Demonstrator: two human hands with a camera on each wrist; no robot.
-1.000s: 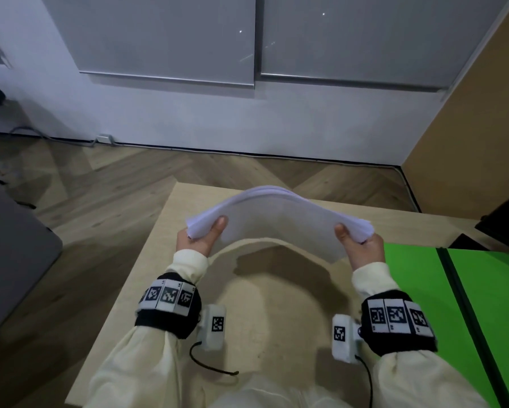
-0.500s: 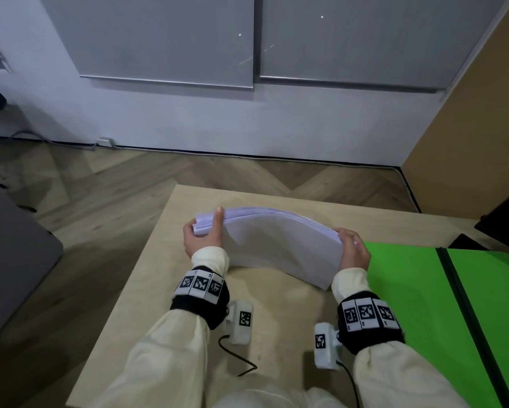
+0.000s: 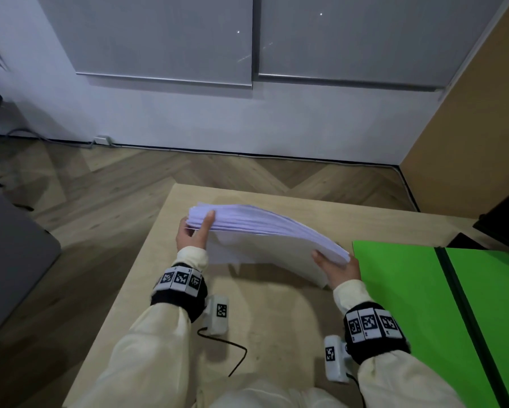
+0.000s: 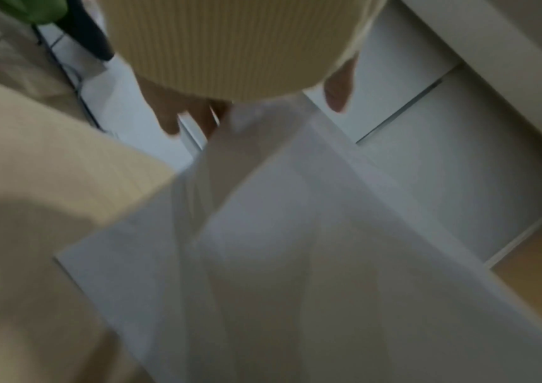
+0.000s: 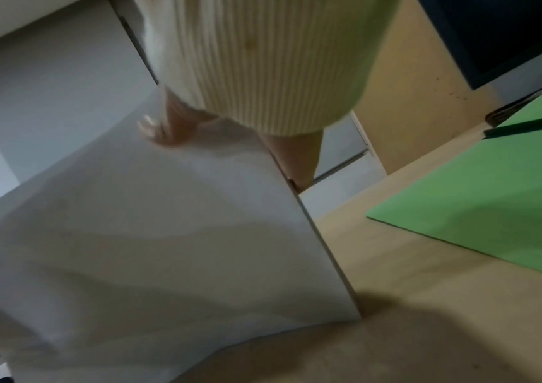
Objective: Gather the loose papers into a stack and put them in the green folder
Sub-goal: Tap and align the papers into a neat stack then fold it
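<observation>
A thick stack of white papers [image 3: 265, 234] hangs above the wooden table [image 3: 276, 334], held at both ends and tilted down to the right. My left hand [image 3: 192, 235] grips its left end, thumb on top. My right hand [image 3: 337, 267] grips the lower right end, close to the open green folder [image 3: 409, 290], which lies flat on the table's right side. The left wrist view shows the stack's sheets [image 4: 295, 246] slightly fanned below my fingers [image 4: 171, 121]. The right wrist view shows the paper [image 5: 164, 246] with the folder [image 5: 492, 207] just beyond its edge.
The folder has a dark spine [image 3: 459, 304] between its two green halves. A dark object [image 3: 503, 219] sits at the table's far right corner. Beyond the table's left and far edges is wood floor [image 3: 100, 201]. A grey surface [image 3: 9, 254] stands at far left.
The stack went from an arched bow held high to a flatter, right-tilted shape lower over the table. My right hand has moved toward the folder's edge.
</observation>
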